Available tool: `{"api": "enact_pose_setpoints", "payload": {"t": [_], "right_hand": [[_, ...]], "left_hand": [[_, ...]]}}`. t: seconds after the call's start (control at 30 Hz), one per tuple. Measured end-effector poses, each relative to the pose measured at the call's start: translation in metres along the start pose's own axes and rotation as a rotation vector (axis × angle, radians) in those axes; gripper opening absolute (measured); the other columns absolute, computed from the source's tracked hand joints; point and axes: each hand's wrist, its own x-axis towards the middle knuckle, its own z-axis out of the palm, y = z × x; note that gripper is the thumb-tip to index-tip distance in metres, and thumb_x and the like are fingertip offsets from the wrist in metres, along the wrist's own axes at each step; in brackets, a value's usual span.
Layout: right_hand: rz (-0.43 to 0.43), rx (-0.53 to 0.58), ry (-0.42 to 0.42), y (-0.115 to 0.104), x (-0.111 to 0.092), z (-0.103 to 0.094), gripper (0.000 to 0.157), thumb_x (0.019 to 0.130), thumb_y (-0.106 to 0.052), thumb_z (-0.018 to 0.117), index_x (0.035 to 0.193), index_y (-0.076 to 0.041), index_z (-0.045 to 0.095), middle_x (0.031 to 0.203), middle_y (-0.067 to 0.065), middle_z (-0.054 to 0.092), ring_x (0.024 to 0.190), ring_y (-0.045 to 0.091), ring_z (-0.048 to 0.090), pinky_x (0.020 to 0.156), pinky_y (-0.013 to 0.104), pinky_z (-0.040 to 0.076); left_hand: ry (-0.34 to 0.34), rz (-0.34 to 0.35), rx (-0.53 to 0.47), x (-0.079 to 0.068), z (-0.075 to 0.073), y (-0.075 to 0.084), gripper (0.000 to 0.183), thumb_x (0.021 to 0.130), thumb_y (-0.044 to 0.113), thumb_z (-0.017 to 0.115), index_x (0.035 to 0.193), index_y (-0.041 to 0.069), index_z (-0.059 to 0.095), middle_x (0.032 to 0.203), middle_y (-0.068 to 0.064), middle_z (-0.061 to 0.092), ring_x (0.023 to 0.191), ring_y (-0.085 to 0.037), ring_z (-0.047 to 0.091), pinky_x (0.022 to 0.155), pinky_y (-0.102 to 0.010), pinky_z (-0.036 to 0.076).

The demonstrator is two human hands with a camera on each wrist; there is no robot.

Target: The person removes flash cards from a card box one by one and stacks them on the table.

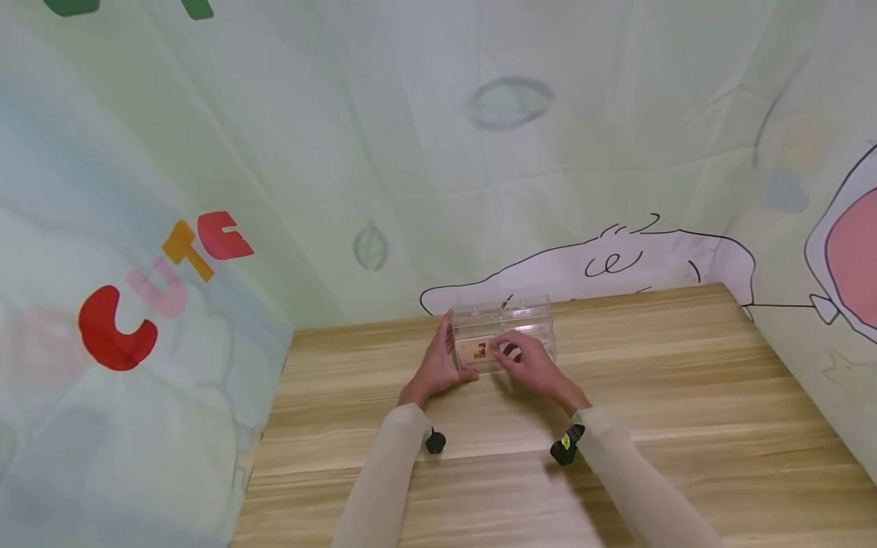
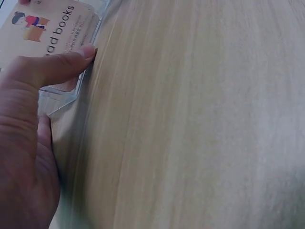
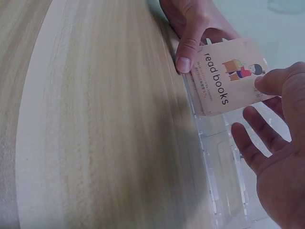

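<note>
Our right hand (image 1: 533, 367) is drawn narrow, its thumb and a finger pinching one edge of a card (image 3: 232, 86), while the other fingers stand loosely apart from it. Our left hand (image 1: 438, 369) grips the near end of a box (image 3: 227, 174), its thumb over the front edge and its fingers along the outer side. We see thin, flat card stock, pale pink with rounded corners, printed with "read books" and a small figure in red at a desk; a second pink edge shows just under it. Clear, hard, glossy plastic makes up the box, oblong and partitioned into compartments that catch the light. Beneath both hands, the counter (image 1: 685, 380) has long streaks of light brown wood grain. Beyond the hands hangs a creased pale green backdrop (image 1: 411, 152) with a cartoon outline, and well to the left of our left hand it carries the bright letters "CUTE". Pale sleeves (image 1: 384, 472) end at our wrists, each with a small black device (image 1: 565, 450) below the hand. Our left thumb stands in the way at the box's front edge. The card lies between our hands, left of the right hand's fingertips, over the compartment beside our left thumb; how deep it sits we cannot tell.
</note>
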Motion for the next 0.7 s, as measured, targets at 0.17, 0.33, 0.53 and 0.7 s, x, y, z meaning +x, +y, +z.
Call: {"api": "enact_pose_setpoints", "payload": {"t": [0.17,0.33,0.53,0.7], "right_hand": [[-0.045,0.0,0.095,-0.006,0.001,-0.009,0.024,0.092,0.004,0.073,0.115,-0.004,0.071,0.114,0.011,0.071,0.095,0.025,0.065,0.074,0.033,0.062],[-0.002,0.032,0.137,-0.015,0.001,-0.027,0.027,0.092,0.005,0.072,0.118,-0.003,0.07,0.122,0.014,0.069,0.101,0.03,0.068,0.082,0.038,0.064],[0.077,0.083,0.098,-0.018,-0.009,-0.052,0.033,0.092,0.005,0.072,0.123,-0.006,0.068,0.132,0.015,0.064,0.103,0.034,0.07,0.086,0.041,0.064],[0.12,0.094,0.058,-0.012,-0.026,-0.069,0.034,0.093,0.005,0.072,0.124,-0.006,0.067,0.132,0.016,0.064,0.102,0.033,0.068,0.088,0.04,0.062]], "left_hand": [[0.009,0.006,-0.005,-0.002,0.0,0.003,0.139,0.068,0.012,0.099,0.167,0.016,0.002,0.166,-0.015,0.03,0.151,-0.03,0.034,0.122,-0.04,0.033],[0.004,-0.006,0.003,-0.003,0.0,0.005,0.14,0.068,0.012,0.099,0.167,0.018,0.0,0.166,-0.015,0.03,0.152,-0.029,0.032,0.123,-0.036,0.031],[0.008,0.016,0.024,-0.002,-0.001,0.004,0.14,0.069,0.016,0.099,0.167,0.017,-0.002,0.167,-0.017,0.029,0.152,-0.03,0.032,0.123,-0.038,0.031],[0.016,0.037,0.028,-0.001,-0.001,0.0,0.143,0.067,0.016,0.099,0.167,0.018,-0.003,0.166,-0.018,0.029,0.151,-0.031,0.034,0.123,-0.038,0.032]]}}
